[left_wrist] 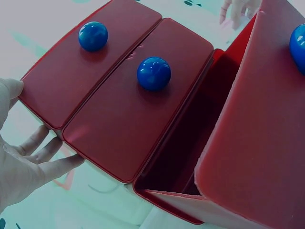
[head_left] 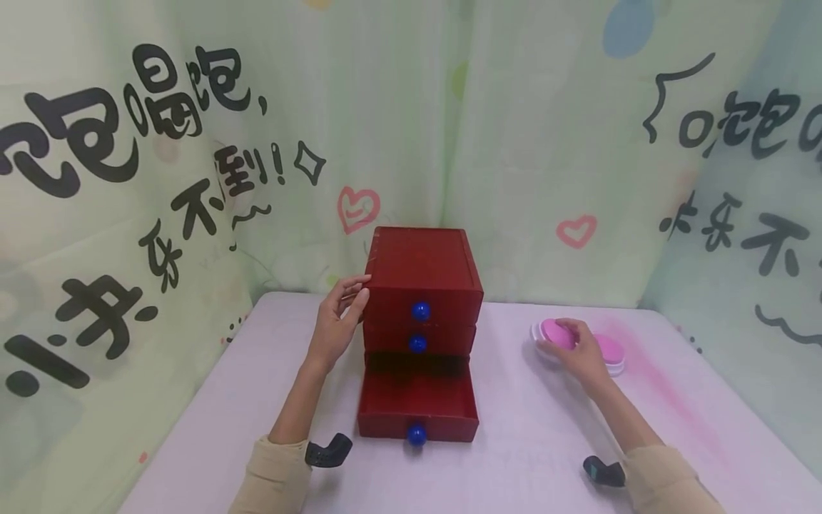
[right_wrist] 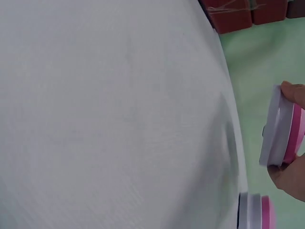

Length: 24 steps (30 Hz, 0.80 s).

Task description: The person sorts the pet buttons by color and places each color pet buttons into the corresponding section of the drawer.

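Observation:
A red cabinet with blue knobs stands in the middle of the table, its bottom drawer pulled out. The inside of that drawer looks bare in the head view. My left hand rests against the cabinet's upper left side, thumb near the front edge and fingers extended; the left wrist view shows its fingertips touching the side edges. To the right, my right hand pinches a round pink-and-white disc-shaped object between thumb and fingers. A similar pink-and-white disc sits on the table just right of that hand.
The upper drawers, with blue knobs, are closed. A pale cloth covers the table, with a pink smear at right. Curtains with dark lettering and hearts hang behind and at both sides. Dark wrist devices sit by both sleeves.

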Motion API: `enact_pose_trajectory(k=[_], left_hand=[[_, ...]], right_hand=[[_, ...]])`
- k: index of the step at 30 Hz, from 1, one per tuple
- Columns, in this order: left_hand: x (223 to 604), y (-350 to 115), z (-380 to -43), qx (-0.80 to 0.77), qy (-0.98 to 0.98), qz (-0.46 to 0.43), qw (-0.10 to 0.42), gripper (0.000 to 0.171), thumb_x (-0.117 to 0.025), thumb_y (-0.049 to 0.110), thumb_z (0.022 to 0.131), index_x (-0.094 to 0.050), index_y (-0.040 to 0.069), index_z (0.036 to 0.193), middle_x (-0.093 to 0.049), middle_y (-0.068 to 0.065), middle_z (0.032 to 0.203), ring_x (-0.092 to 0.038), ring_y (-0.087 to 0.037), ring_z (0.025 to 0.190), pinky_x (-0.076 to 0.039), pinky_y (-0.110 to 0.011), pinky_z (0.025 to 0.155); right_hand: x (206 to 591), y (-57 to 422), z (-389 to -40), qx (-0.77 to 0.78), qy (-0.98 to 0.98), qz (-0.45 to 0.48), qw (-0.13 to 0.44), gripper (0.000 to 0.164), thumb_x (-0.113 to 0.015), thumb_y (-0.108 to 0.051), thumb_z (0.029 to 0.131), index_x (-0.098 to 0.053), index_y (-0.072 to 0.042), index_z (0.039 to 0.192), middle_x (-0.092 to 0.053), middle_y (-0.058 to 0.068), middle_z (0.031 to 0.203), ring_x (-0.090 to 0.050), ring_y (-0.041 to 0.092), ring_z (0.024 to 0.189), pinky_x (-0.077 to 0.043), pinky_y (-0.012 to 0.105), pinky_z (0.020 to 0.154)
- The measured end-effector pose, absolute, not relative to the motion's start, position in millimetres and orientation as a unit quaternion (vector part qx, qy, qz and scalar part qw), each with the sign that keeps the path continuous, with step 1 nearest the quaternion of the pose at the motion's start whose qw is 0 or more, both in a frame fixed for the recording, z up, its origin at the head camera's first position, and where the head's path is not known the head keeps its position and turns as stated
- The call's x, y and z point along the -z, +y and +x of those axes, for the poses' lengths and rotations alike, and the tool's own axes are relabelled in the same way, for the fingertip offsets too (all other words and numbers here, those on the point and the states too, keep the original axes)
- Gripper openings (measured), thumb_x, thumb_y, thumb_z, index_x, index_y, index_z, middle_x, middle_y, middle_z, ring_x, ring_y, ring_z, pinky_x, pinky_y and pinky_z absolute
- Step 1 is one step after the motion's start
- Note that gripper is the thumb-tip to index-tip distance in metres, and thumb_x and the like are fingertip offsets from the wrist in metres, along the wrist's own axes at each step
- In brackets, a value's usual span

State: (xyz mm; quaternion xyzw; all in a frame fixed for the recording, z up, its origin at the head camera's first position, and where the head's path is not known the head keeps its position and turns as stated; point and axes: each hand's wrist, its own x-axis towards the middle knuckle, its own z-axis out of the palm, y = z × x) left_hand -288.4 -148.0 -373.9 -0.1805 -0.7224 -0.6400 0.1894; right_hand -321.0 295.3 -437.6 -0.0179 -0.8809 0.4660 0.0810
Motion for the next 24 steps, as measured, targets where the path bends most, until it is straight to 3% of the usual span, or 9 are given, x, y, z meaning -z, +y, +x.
enact_pose_trajectory(k=[9,13,18,24], left_hand=[[375,-148,-289,0.649,-0.717,-0.18,0.181,0.035,-0.057,0.027,0.106,-0.059,0.018,0.139,-0.055,-0.012,0.135,-0.059,-0.027,0.124,-0.056,-0.05,0.096],[374,-148,-289,0.65,-0.717,-0.179,0.18,0.035,-0.057,0.026,0.106,-0.058,0.018,0.14,-0.055,-0.012,0.135,-0.059,-0.028,0.124,-0.057,-0.049,0.095],[374,-148,-289,0.651,-0.716,-0.179,0.18,0.036,-0.058,0.025,0.106,-0.058,0.016,0.14,-0.055,-0.013,0.136,-0.058,-0.029,0.125,-0.057,-0.048,0.095],[374,-148,-289,0.651,-0.715,-0.179,0.18,0.035,-0.057,0.025,0.106,-0.059,0.017,0.14,-0.055,-0.012,0.137,-0.058,-0.028,0.125,-0.055,-0.05,0.098]], right_hand=[[421,285,-303,-0.508,-0.855,-0.023,0.107,0.082,-0.075,-0.039,0.094,-0.032,-0.003,0.154,-0.034,0.028,0.158,-0.03,0.046,0.146,-0.035,0.06,0.115],[421,280,-297,-0.473,-0.863,0.019,0.175,0.073,-0.078,-0.028,0.093,-0.039,-0.001,0.149,-0.041,0.026,0.152,-0.039,0.045,0.141,-0.04,0.063,0.111],[425,274,-297,-0.41,-0.862,0.091,0.285,0.062,-0.084,-0.006,0.084,-0.051,0.002,0.136,-0.048,0.025,0.144,-0.044,0.044,0.135,-0.044,0.061,0.105],[423,269,-294,-0.403,-0.854,0.116,0.308,0.062,-0.085,-0.001,0.08,-0.053,0.001,0.133,-0.049,0.025,0.144,-0.044,0.045,0.135,-0.044,0.055,0.103]])
